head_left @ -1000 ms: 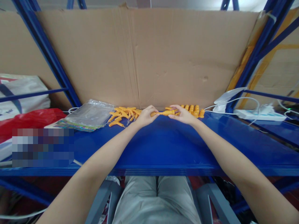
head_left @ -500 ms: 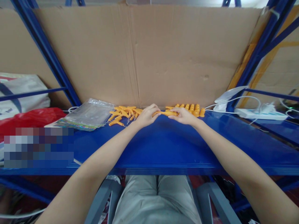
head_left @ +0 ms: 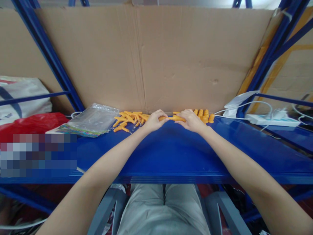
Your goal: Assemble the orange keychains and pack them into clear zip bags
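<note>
Near the back of the blue shelf, my left hand (head_left: 156,120) is closed on one end of a slim orange plastic piece (head_left: 177,117). My right hand (head_left: 192,120) grips its other end, fingers bent over it. Part of the piece shows between the hands; my fingers hide the rest, so its full shape cannot be made out. Left of my left hand lies a loose pile of branched orange plastic pieces (head_left: 121,126) with thin chains among them. Behind and right of my right hand stand several stubby orange pieces (head_left: 205,116) in rows, partly covered by that hand.
A clear plastic bag (head_left: 95,119) lies left of the pile, beside a red bag (head_left: 34,125). On the right are a white power strip (head_left: 274,119) and white cables. A cardboard sheet (head_left: 171,58) stands along the back between blue posts (head_left: 49,52).
My right hand has risen slightly and its fingers now reach further over the orange piece, hiding more of the rows behind. My left hand stays nearly in place, still gripping.
</note>
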`<state>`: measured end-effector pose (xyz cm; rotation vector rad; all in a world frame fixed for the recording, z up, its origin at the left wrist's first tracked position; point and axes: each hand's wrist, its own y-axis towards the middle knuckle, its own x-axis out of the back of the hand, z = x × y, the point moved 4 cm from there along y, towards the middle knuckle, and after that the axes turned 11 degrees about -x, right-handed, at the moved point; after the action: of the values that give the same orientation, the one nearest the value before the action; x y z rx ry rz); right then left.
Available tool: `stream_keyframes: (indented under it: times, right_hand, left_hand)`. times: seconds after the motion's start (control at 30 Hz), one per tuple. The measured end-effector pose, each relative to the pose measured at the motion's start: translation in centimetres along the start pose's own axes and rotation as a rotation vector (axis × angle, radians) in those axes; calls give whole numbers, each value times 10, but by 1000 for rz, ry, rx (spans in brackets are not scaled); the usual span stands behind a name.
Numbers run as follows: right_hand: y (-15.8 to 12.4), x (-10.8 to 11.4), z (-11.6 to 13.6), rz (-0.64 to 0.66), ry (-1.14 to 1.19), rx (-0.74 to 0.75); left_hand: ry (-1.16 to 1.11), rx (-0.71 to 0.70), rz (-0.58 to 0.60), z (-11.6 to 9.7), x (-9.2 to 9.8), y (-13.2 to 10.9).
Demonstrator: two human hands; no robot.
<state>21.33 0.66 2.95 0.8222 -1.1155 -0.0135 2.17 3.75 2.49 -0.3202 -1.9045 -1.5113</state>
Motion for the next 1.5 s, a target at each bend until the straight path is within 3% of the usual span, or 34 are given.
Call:
stream_keyframes:
  times: [0.17,0.27,0.57,0.73,0.9,1.03,1.3,1.5]
  right_hand:
    - [2,-9,-12,51,219,-144]
    - [3,-16,-18,89,284,-176]
    - [1,3,-4,-106,-41,15]
    - [2,7,-5,-73,-9,16]
    - [3,4,-12,-4,168,-54]
    - [3,-1,-20,-1,227,-105]
    - [1,4,-5,-103,-98,62]
    - [0,9,3,-60,-146,107]
  left_hand:
    - [91,-114,8,-11,2,-1]
    - [78,-100,12,-10,1,-2]
    - [-38,118,-15,6,-2,1]
    - [45,30,-32,-3,0,1]
    - [156,-99,-28,-15,3,0]
    - [165,-117,-27,-16,4,1]
    - [-46,127,-9,4,-1,2]
    - [-30,110,-12,0,-2,2]
